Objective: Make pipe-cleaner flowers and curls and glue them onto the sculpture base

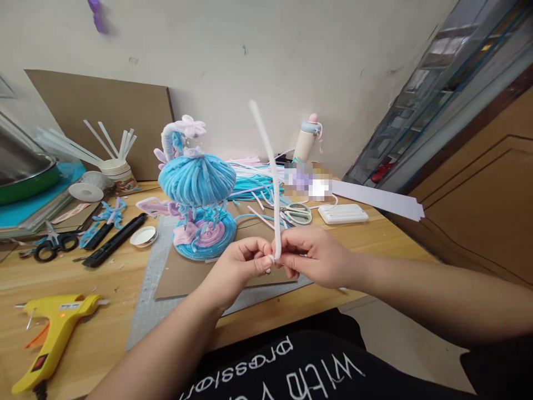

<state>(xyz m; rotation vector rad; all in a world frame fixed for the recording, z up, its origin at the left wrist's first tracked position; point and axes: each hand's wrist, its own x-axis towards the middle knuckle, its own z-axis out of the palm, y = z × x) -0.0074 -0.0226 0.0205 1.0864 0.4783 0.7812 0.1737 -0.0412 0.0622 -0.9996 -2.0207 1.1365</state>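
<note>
A white pipe cleaner (275, 189) rises from between my two hands, long and slightly bent near its upper part. Its lower end is curled small at the fingertips. My left hand (245, 264) pinches that curled end. On the other side, my right hand (312, 256) grips the stem just above the curl, fingers closed. Behind my left hand stands a blue, pleated, lamp-like pipe-cleaner craft (197, 179) with a pink flower on its curved top. Its coiled blue and pink base (204, 236) rests on a brown board (177, 278) over a grey cutting mat (144, 311).
A yellow glue gun (58, 328) lies front left, near a black utility knife (114, 241), black scissors (54, 241) and a tape roll (144, 236). Green-handled scissors (297, 213), blue pipe cleaners (254, 189), a white power bank (343, 214) and a bottle (306, 141) are behind my hands.
</note>
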